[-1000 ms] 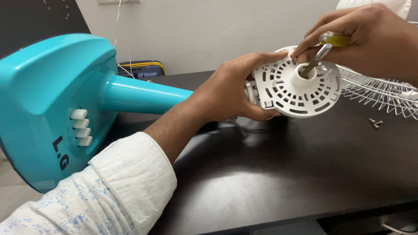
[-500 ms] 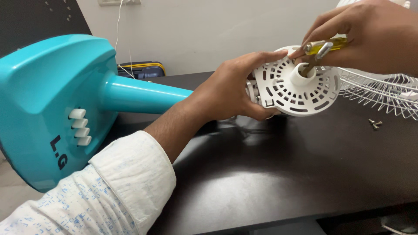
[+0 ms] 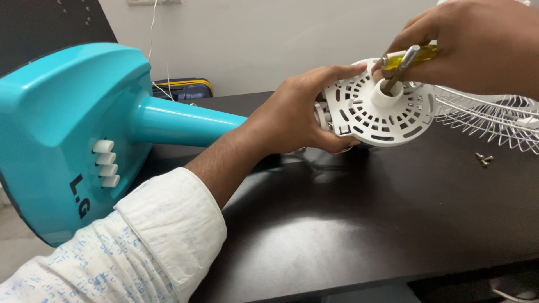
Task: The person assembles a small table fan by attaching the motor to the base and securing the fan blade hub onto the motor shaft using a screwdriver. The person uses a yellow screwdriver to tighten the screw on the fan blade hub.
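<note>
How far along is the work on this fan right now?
Looks done: the wire guard lies off on the table, two loose screws beside it. In hand: left hand steadies the white motor housing; right hand works a yellow-handled screwdriver at its hub. Left: the housing remains on the teal stand.

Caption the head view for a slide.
Left hand steadies white vented fan housing; right hand works a yellow-handled screwdriver into it.

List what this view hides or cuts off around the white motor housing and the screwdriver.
- Screwdriver tip: head view, sunk inside the white motor housing hub.
- Its handle end: covered by the right hand.
- Housing's back: behind the left hand.
- Wire grille: cut off by the right edge.
</note>
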